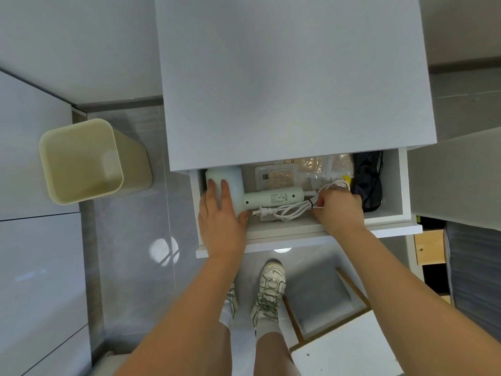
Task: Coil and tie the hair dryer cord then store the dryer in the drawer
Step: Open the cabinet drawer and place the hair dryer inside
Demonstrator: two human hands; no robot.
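Note:
A pale green hair dryer (pixel 273 198) lies on its side inside the open white drawer (pixel 303 231), barrel at the left, handle pointing right. My left hand (pixel 221 215) wraps over the barrel. Its white cord (pixel 291 210) is bundled along the handle's near side, held by a dark tie, with the plug at the left end. My right hand (pixel 337 208) pinches the cord bundle at the tie, at the handle's end.
The drawer also holds paper packets (pixel 276 177) at the back and a black pouch (pixel 367 180) at the right. The white cabinet top (pixel 292 77) overhangs the drawer's rear. A cream bin (pixel 86 161) stands on the floor at the left; my feet are below the drawer.

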